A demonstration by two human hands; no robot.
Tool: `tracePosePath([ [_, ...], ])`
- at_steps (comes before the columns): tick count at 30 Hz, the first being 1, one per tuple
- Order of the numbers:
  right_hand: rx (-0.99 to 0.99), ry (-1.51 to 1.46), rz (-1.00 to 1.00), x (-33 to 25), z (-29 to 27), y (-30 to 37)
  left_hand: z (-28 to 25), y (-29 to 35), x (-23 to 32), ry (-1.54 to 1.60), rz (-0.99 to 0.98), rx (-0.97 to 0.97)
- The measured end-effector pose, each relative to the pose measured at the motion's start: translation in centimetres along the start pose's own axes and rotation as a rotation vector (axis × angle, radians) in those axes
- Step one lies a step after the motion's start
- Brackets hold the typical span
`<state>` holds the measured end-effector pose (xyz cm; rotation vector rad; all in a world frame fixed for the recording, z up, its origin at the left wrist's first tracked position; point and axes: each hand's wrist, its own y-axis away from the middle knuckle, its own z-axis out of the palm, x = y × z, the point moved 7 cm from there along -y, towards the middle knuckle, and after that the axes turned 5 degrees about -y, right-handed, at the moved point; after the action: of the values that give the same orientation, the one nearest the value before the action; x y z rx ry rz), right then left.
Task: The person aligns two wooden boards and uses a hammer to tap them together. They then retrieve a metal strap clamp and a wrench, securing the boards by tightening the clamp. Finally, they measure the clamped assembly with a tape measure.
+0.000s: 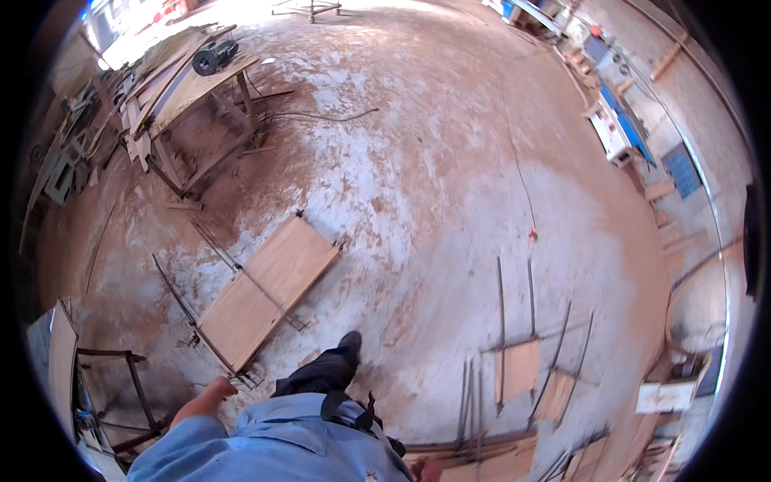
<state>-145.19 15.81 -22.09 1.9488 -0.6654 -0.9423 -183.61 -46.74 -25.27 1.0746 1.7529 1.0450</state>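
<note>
Blue shirt cloth (297,438) lies nearest, with one dark trouser leg (317,373) and one dark shoe (349,341) stepping out ahead of it. Two hands show: the left hand (214,395) juts past its sleeve, fingers together, near the closest corner of one large wooden panel (273,277); whether it touches or grips anything I cannot tell. The right hand (426,468) is mostly cut off beside the shirt, so its state cannot be told either.

That panel lies on the floor (450,161), ahead and to the left. Two long bar clamps show plainly on it, one across the middle, one along the near-left end; dark clamp heads mark both far corners.

To the right, two smaller wooden panels (518,371) lie side by side, with four long bars between them, two to each. More boards (498,462) lie below them, close by the shirt.

A broad stretch of floor runs ahead between the large panel and the smaller ones; one thin cord with an orange end (532,234) lies along its right part. Long bars project past the panels' edges, standing in the way at foot level. One dark metal frame (140,390) stands left of the left hand. Beyond, one worktop (189,96) carries one power tool (210,61) near its far edge, and one blue-topped machine (614,132) stands along the right side.
</note>
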Motion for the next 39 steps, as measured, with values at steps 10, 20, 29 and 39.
tracePosePath([
  [10,-0.278,-0.127,-0.011,-28.1,16.2,-10.8,-40.8,13.0,44.6,0.23,0.722,0.595],
  [20,-0.565,0.591,-0.814,-76.5,48.4,-8.1,-48.1,5.8,51.4,0.346,0.368,0.486],
  [29,-0.783,1.191,-0.787,-96.7,83.6,14.6,-47.1,-10.0,52.2,0.547,0.099,-0.194],
  [39,-1.277,1.637,-0.822,-109.5,115.1,24.7,-111.8,-6.6,65.2,1.063,0.365,0.781],
])
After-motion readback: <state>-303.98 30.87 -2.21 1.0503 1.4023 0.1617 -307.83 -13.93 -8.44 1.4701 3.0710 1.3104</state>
